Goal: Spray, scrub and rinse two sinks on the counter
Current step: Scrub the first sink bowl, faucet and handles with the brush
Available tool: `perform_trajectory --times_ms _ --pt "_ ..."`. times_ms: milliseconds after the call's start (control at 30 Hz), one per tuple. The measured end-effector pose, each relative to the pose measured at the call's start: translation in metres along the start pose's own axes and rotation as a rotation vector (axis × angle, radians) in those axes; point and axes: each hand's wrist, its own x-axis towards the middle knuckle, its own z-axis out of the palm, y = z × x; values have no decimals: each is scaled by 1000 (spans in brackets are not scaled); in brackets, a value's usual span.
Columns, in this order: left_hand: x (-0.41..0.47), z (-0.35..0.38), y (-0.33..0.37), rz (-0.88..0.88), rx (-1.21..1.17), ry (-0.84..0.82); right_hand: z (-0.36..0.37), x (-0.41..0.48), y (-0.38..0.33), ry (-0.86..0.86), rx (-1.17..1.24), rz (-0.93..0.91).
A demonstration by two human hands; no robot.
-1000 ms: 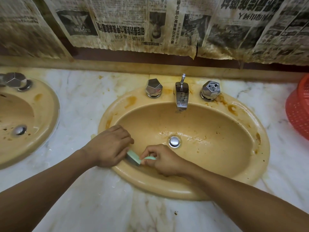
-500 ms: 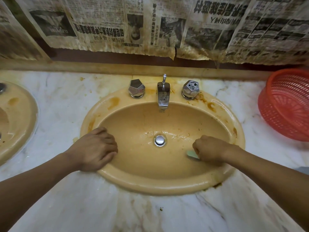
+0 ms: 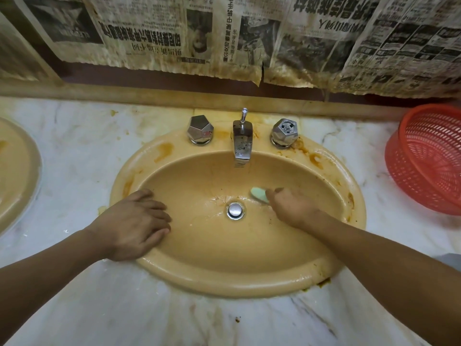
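Sink (image 3: 249, 278) sitting centre in marble counter (image 3: 124, 315). Right hand (image 3: 291, 207) gripping green sponge (image 3: 259, 194), pressing it against basin just right of drain (image 3: 235, 210). Left hand (image 3: 134, 226) lying flat, fingers open, on left rim.

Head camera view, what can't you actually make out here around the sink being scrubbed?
- Green scrubber: mostly hidden under the right hand.
- Second sink: cut off by the head view's left edge.
- Red basket: cut by the right edge.
- Sink rim: the stretch under the left hand is covered.
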Motion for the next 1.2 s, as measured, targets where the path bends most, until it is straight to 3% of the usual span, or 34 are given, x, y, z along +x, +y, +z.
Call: perform_trajectory --times_ms 67,167,267,333,400,467,567,700,767,867,967,1033,1133,1200 --pt "0 -1 1 1 -7 14 4 4 -4 35 5 17" --pt "0 -3 1 0 -15 30 14 -5 -24 -61 -16 -103" --pt "-1 -3 1 0 -33 35 6 4 -11 0 48 28" --pt "-1 -2 1 -3 -53 44 6 0 -12 -4 39 16" --pt "0 -3 2 3 -68 60 14 -13 -19 -96 58 -63" --pt "0 -5 3 13 -70 85 15 -21 -13 -164 204 -29" --pt "-3 -5 8 -38 -137 208 13 -28 1 -83 284 99" --pt "-2 -16 13 -190 -225 488 14 -40 -49 -191 327 -141" --pt "2 -22 11 -350 -245 544 13 -26 -77 -145 343 -166" --pt "3 -17 8 -548 -335 451 15 9 -114 47 389 -3" --pt "4 -6 8 -562 -355 357 21 31 -132 171 455 230" --pt "5 -3 5 -562 -337 342 25 32 -133 143 445 152" --pt "4 -1 3 -565 -312 343 18 27 -113 -32 403 -132" --pt "4 -1 4 -558 -313 348 5 36 -86 -61 394 -87"
